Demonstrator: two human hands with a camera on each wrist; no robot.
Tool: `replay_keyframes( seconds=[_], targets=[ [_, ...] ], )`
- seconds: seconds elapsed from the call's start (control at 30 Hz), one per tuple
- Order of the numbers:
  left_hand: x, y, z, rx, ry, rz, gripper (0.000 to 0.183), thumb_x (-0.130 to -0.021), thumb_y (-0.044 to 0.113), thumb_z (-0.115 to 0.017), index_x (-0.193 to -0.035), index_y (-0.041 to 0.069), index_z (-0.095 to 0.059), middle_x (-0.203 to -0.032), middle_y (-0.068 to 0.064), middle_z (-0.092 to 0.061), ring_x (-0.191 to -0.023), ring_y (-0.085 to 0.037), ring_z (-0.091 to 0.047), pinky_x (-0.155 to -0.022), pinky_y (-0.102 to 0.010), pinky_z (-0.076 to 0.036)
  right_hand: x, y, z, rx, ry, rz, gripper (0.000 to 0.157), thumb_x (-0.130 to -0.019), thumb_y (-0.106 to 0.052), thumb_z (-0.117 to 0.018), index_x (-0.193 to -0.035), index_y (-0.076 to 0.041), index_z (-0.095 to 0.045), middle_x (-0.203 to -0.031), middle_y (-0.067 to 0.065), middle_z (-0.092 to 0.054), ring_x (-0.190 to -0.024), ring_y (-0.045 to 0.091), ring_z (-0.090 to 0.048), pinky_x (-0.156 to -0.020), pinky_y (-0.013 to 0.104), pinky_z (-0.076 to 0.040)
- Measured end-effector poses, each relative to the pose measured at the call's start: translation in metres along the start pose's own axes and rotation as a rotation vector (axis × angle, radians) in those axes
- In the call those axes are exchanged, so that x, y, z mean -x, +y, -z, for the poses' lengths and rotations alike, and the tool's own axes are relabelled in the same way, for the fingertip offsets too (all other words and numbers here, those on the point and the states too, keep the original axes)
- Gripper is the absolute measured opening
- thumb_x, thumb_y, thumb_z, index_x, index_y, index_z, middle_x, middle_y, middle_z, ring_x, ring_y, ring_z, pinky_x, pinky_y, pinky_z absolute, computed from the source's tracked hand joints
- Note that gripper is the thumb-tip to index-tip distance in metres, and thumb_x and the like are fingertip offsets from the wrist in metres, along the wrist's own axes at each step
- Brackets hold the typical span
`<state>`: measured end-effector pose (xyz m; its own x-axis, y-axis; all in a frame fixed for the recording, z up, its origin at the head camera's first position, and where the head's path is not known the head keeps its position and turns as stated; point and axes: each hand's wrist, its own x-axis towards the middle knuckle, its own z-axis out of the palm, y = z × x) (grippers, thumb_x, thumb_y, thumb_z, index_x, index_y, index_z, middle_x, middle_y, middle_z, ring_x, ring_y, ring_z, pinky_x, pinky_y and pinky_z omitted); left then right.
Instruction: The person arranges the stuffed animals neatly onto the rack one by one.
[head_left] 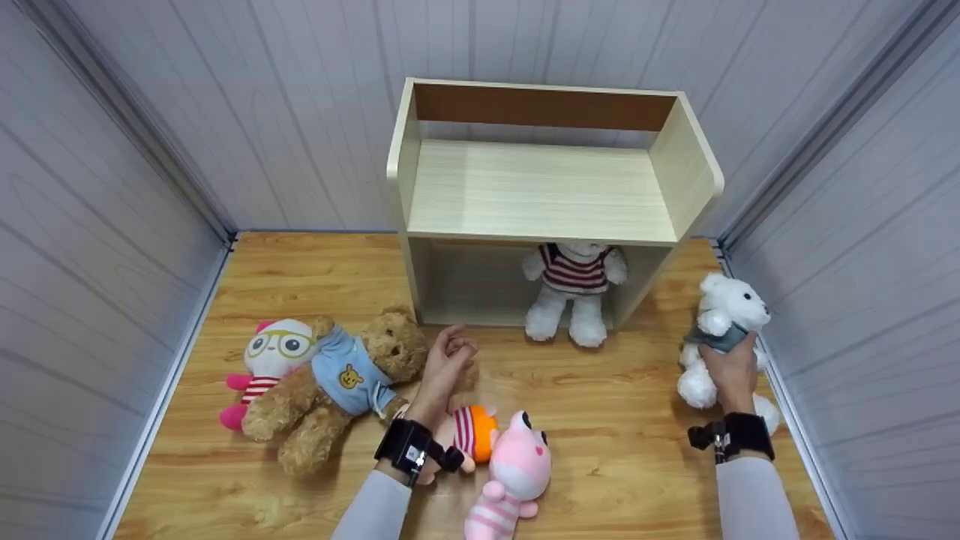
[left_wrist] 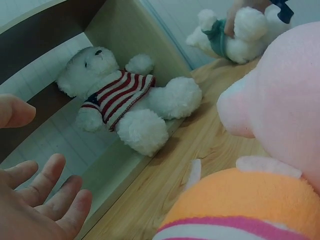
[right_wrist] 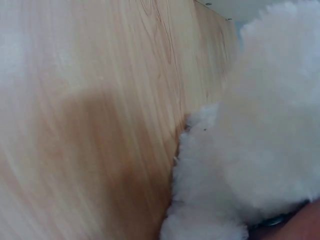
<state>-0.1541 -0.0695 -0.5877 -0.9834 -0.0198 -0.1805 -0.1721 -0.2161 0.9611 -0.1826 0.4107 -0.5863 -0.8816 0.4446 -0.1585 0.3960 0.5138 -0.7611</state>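
On the right, my right hand [head_left: 731, 367] grips a white teddy bear [head_left: 731, 304] in a grey-green top around its middle. White fur [right_wrist: 270, 115] fills much of the right wrist view, with only a bit of the hand at the corner. My left hand [head_left: 448, 364] holds nothing; its fingers are loosely bent in front of the shelf, beside the brown teddy bear [head_left: 349, 371] in a blue shirt. Sitting in the shelf's lower compartment is another white teddy bear [head_left: 574, 274] in a red-striped sweater, its head partly hidden in the head view.
A pale wooden shelf unit [head_left: 540, 187] stands against the back wall. Left of the brown bear lies a plush toy with yellow glasses [head_left: 281, 346]. An orange-and-striped plush [head_left: 472, 435], partly behind my left wrist, and a pink plush [head_left: 517, 465] lie at the front.
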Motion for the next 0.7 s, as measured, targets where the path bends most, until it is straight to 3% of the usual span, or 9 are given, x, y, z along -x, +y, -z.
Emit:
replay_keyframes(
  seconds=[0.1, 0.23, 0.43, 0.6, 0.7],
  targets=[
    [-0.001, 0.0, -0.001, -0.015, 0.004, 0.001, 0.059, -0.092, 0.008, -0.064, -0.145, -0.007, -0.043, -0.11, -0.012, -0.065, -0.101, -0.021, -0.062, -0.101, -0.052, -0.051, 0.003, 0.006, -0.002, -0.014, 0.078, 0.032, 0.096, -0.095, -0.018, -0.063, -0.166, -0.007, 0.001, -0.159, 0.033, -0.033, -0.143, 0.049, -0.036, -0.114, 0.059, -0.032],
    [-0.003, 0.001, -0.003, -0.028, 0.004, -0.006, 0.059, -0.092, 0.007, -0.063, -0.145, -0.008, -0.043, -0.112, -0.017, -0.065, -0.1, -0.019, -0.061, -0.099, -0.049, -0.053, 0.009, 0.01, -0.005, -0.068, 0.173, 0.071, 0.095, -0.093, -0.016, -0.066, -0.167, -0.015, -0.006, -0.159, 0.028, -0.037, -0.143, 0.046, -0.038, -0.114, 0.058, -0.033],
    [-0.003, 0.003, -0.003, -0.02, 0.01, -0.002, 0.058, -0.092, 0.006, -0.063, -0.145, -0.007, -0.043, -0.118, -0.023, -0.063, -0.104, -0.026, -0.062, -0.1, -0.048, -0.053, 0.017, 0.008, -0.016, -0.158, 0.292, 0.169, 0.094, -0.088, -0.01, -0.071, -0.165, -0.013, -0.018, -0.155, 0.026, -0.044, -0.142, 0.042, -0.041, -0.116, 0.055, -0.034],
    [-0.002, 0.003, -0.003, -0.02, 0.006, 0.0, 0.059, -0.093, 0.007, -0.063, -0.146, -0.007, -0.043, -0.12, -0.021, -0.063, -0.111, -0.033, -0.061, -0.1, -0.042, -0.054, 0.025, -0.002, -0.022, -0.201, 0.349, 0.192, 0.099, -0.086, -0.008, -0.073, -0.166, -0.014, -0.016, -0.156, 0.024, -0.043, -0.144, 0.039, -0.039, -0.12, 0.05, -0.03],
    [-0.002, 0.003, -0.003, -0.01, 0.0, 0.0, 0.06, -0.093, 0.008, -0.064, -0.146, -0.007, -0.042, -0.119, -0.018, -0.063, -0.117, -0.04, -0.058, -0.103, -0.045, -0.052, 0.031, -0.008, -0.025, -0.244, 0.374, 0.212, 0.102, -0.085, -0.006, -0.073, -0.167, -0.017, -0.014, -0.16, 0.02, -0.039, -0.147, 0.034, -0.037, -0.122, 0.04, -0.028]
  ],
)
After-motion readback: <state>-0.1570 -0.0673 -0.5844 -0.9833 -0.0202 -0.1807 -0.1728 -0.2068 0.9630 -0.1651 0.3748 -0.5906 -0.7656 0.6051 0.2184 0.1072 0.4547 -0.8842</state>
